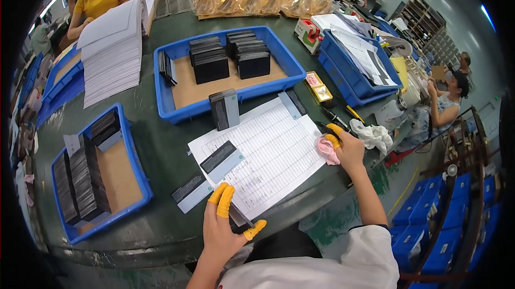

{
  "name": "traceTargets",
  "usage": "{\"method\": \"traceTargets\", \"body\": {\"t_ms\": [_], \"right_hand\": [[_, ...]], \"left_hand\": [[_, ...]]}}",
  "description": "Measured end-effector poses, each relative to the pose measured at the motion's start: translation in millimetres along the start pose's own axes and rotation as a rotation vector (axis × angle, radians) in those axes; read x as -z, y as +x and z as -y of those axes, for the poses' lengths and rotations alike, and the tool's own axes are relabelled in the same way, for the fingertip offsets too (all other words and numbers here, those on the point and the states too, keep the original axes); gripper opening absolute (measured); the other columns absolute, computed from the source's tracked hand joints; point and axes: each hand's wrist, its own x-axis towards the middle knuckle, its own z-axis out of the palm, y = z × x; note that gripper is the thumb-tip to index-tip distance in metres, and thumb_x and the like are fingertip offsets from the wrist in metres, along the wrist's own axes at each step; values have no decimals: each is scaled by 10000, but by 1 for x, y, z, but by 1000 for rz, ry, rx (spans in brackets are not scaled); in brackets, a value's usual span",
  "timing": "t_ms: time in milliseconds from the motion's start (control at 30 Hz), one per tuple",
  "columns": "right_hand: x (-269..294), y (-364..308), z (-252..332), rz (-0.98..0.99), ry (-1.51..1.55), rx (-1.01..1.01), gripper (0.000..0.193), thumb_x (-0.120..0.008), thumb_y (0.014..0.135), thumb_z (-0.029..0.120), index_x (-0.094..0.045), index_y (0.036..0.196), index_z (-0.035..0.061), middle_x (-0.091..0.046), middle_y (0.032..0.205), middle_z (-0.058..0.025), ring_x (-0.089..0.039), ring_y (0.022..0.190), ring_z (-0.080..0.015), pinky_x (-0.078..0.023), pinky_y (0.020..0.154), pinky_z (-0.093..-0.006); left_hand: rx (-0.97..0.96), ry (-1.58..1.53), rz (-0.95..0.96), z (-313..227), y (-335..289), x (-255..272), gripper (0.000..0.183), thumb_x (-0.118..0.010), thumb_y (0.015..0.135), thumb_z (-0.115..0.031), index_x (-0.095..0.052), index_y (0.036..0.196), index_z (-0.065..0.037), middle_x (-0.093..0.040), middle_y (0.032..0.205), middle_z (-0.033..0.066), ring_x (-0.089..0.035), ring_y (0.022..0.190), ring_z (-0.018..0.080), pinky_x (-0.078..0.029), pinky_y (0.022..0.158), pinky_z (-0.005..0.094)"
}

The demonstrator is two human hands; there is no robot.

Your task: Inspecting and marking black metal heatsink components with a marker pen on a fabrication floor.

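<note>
Left hand (pixel 221 234) holds, apparently, a dark card (pixel 239 216); right hand (pixel 350 152), pink cloth (pixel 326 151).

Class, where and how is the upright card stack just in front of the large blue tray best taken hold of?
Grip the card stack probably by its left and right edges, coming from the near side: it stands upright, broad face that way, and the large blue tray close behind leaves little room.

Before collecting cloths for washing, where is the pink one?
In the head view, the pink cloth is right of centre, at the right hand, by the edge of the printed sheet, left of the white cloth.
</note>
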Motion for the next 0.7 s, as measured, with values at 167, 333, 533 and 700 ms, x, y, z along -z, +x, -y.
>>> {"method": "traceTargets", "body": {"t_ms": [167, 333, 533, 700], "right_hand": [[29, 14, 21, 169, -198, -233, 610, -701, 756, 471, -519, 1241, 148, -626, 671, -104, -630, 620, -290, -466, 554, -414], [45, 12, 32, -55, 43, -224, 450, -656, 847, 196, -505, 1236, 29, -631, 818, -163, -629, 703, -276, -464, 604, -365], [37, -36, 87, -25, 1350, -95, 198, -517, 949, 135, -585, 1066, -10, -632, 916, -159, -606, 720, -197, -484, 681, -295], [21, -42, 135, 483, 2225, -277, 438, -479, 945, 196, -423, 1313, -35, -600, 1027, -291, -621, 801, -323, -491, 757, -389]], "left_hand": [[16, 7, 0, 2, 0, 0, 869, -845, 635, -346, -402, 1305, -16, -435, 1265, 222, -487, 1129, 374, -437, 928, 431], [54, -22, 10, 1, -2, 4, 866, -843, 634, -352, -410, 1307, -21, -438, 1275, 215, -485, 1136, 378, -429, 946, 428], [73, -61, 33, 6, 3, -1, 881, -835, 642, -362, -398, 1326, -21, -429, 1292, 211, -472, 1169, 381, -419, 971, 419], [76, -104, 27, 0, 1, 6, 947, -854, 623, -329, -337, 1357, -28, -437, 1291, 201, -489, 1164, 368, -430, 963, 406]]}}
